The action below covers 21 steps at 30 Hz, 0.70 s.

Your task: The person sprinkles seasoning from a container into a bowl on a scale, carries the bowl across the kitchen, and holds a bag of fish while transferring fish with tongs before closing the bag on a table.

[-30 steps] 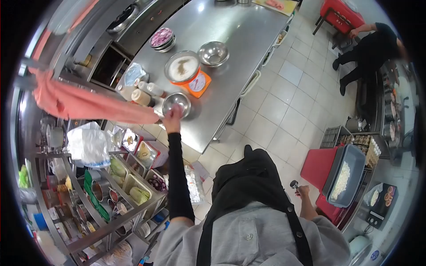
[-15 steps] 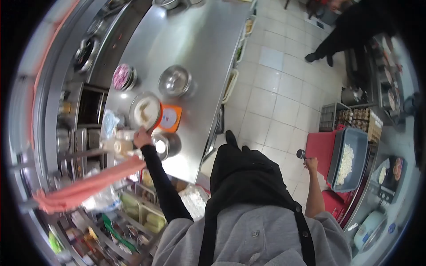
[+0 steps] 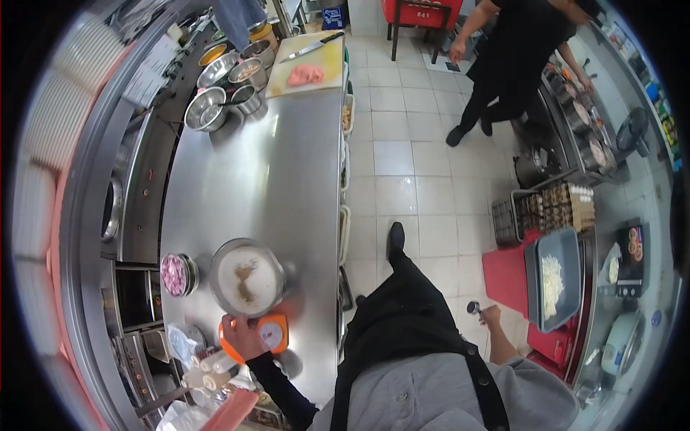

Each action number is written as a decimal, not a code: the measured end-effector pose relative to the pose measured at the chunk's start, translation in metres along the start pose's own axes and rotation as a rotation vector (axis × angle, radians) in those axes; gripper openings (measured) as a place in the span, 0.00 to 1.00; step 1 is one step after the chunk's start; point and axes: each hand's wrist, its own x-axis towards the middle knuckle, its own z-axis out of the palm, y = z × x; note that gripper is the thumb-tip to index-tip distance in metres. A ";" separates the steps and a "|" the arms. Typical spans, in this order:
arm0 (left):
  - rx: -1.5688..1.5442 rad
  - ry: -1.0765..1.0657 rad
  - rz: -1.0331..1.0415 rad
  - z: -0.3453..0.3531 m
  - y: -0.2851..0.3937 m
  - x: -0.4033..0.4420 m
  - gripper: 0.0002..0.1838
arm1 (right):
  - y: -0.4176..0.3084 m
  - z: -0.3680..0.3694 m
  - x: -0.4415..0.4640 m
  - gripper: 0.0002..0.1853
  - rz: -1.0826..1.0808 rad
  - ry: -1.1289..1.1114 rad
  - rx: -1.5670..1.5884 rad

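Note:
My left hand (image 3: 246, 339) has its fingers closed at the near rim of a steel bowl (image 3: 277, 267) that contains white powder with a brown patch on top. Under and beside that hand stands an orange kitchen scale (image 3: 272, 333) with a round white dial. A bowl of chopped purple onion (image 3: 175, 275) stands left of the powder bowl. Off to the other side, over the floor, my right hand (image 3: 491, 316) is wrapped round the handle of a small round metal scoop (image 3: 473, 307). Whether anything is in the scoop is too small to tell.
Several steel bowls (image 3: 205, 109) and a cutting board (image 3: 316, 50) with a knife and pink meat occupy the table's far end. At right, a grey tub (image 3: 565, 287) of white shreds stands near egg trays (image 3: 568, 208). A co-worker (image 3: 517, 57) stands at the far right counter.
My view has swung toward the table's far end. The powder bowl has moved forward, level with the onion, and the separate steel bowl there no longer shows. My right hand still holds the scoop.

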 end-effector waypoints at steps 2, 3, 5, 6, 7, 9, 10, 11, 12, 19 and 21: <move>0.093 -0.085 0.011 0.062 0.000 0.021 0.06 | -0.033 0.002 0.009 0.09 0.049 -0.001 0.013; 0.092 -0.119 -0.005 0.095 0.001 0.032 0.06 | -0.051 0.003 0.016 0.10 0.068 0.006 0.014; -0.106 -0.154 -0.121 0.175 0.003 0.054 0.06 | -0.082 0.001 0.047 0.11 0.068 0.006 0.047; -0.152 -0.172 -0.168 0.211 0.001 0.066 0.08 | -0.098 0.005 0.072 0.11 0.048 -0.001 0.081; -0.171 -0.197 -0.194 0.247 0.002 0.077 0.08 | -0.124 -0.002 0.081 0.10 0.034 -0.009 0.116; -0.217 -0.248 -0.244 0.320 0.009 0.094 0.09 | -0.175 -0.016 0.120 0.11 0.035 0.017 0.160; -0.214 -0.259 -0.236 0.355 0.013 0.103 0.08 | -0.197 -0.014 0.161 0.12 -0.038 0.002 0.149; -0.213 -0.282 -0.227 0.388 0.017 0.113 0.08 | -0.219 -0.004 0.189 0.13 -0.103 -0.020 0.139; -0.203 -0.301 -0.226 0.417 0.019 0.123 0.08 | -0.250 -0.001 0.212 0.15 -0.283 0.057 -0.016; -0.172 -0.428 -0.262 0.622 0.029 0.207 0.07 | -0.612 -0.102 0.313 0.11 -0.527 0.096 0.291; -0.169 -0.453 -0.267 0.685 0.026 0.237 0.06 | -0.701 -0.132 0.343 0.10 -0.599 0.130 0.324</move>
